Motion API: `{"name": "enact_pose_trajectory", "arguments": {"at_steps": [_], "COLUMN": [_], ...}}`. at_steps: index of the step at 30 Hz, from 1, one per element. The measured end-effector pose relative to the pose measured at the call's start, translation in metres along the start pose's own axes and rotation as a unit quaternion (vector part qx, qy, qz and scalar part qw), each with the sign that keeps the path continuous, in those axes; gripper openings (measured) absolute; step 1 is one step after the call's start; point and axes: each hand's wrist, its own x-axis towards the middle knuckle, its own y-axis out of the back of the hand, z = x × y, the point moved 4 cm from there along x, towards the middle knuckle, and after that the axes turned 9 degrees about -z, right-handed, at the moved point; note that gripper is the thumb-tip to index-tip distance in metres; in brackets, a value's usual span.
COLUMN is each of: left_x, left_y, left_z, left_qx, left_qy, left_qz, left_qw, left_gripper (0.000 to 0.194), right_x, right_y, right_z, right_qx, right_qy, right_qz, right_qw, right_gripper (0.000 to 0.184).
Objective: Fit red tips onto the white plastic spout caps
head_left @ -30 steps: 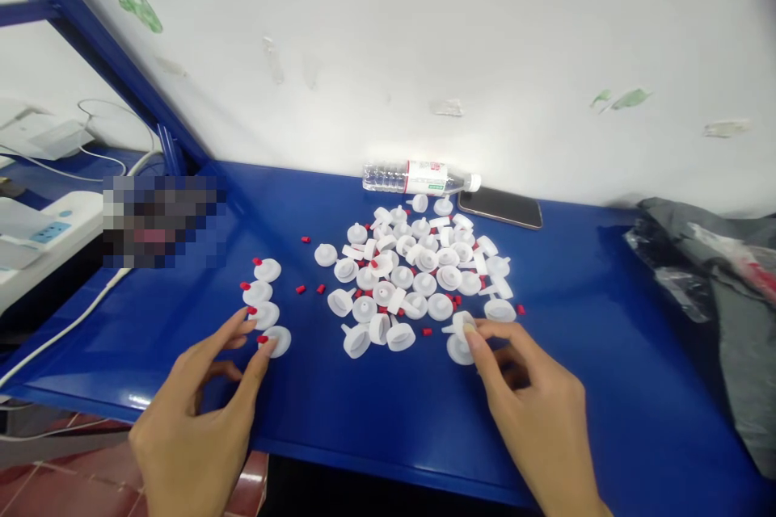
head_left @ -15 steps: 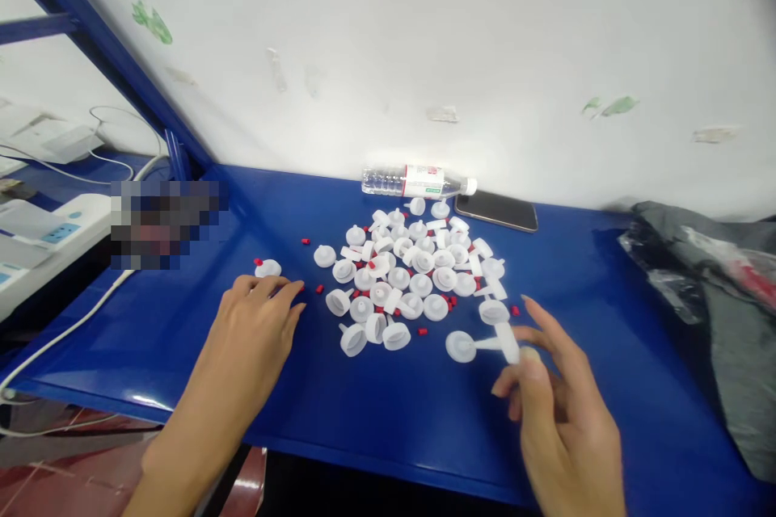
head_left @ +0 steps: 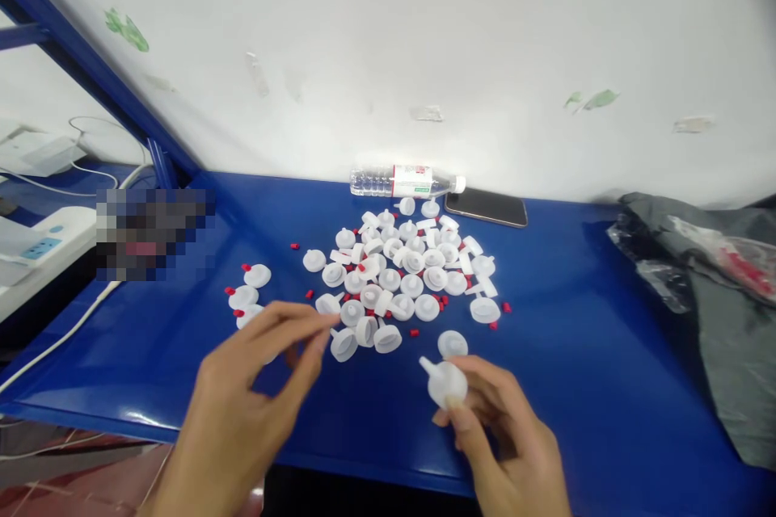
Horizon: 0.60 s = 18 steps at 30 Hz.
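My right hand (head_left: 509,436) grips a white spout cap (head_left: 447,384) between thumb and fingers, its nozzle tilted up and to the left. Just behind it, another white cap (head_left: 452,344) lies on the blue table. My left hand (head_left: 260,388) hovers at the left front of the pile, thumb and forefinger pinched together; whatever may be between the tips is hidden. Many white spout caps (head_left: 412,285) lie heaped mid-table, with small red tips (head_left: 414,332) scattered among them. Left of the heap, several white caps with red tips on their nozzles (head_left: 243,296) stand in a row, partly behind my left hand.
Behind the pile lie a clear plastic bottle (head_left: 376,181) and a dark phone (head_left: 485,208) against the white wall. Grey plastic bags (head_left: 721,339) cover the table's right end. A white power strip (head_left: 66,238) and cables are at the left.
My right hand has moved left and raised a white spout cap off the table, turning it. My left hand has come right and nearer, uncovering more red-tipped caps. The view has shifted slightly.
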Motion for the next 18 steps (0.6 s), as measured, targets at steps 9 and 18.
{"name": "enact_pose_trajectory", "arguments": {"at_steps": [9,18], "left_x": [-0.035,-0.055], "left_y": [-0.052,-0.053], "left_z": [0.014,0.010], "left_qx": [-0.388,-0.340], "left_qy": [0.141,0.133], "left_qz": [-0.072,-0.021], "left_qw": [0.908,0.931], "left_gripper": [0.008,0.008], "right_x": [-0.007,-0.014], "right_y": [-0.028,-0.035], "right_z": [-0.016,-0.006], "right_qx": [0.023,-0.022], "right_qy": [0.055,0.018], "right_qz": [-0.023,-0.065], "right_qw": [0.998,0.997], "right_gripper": [0.017,0.022]}}
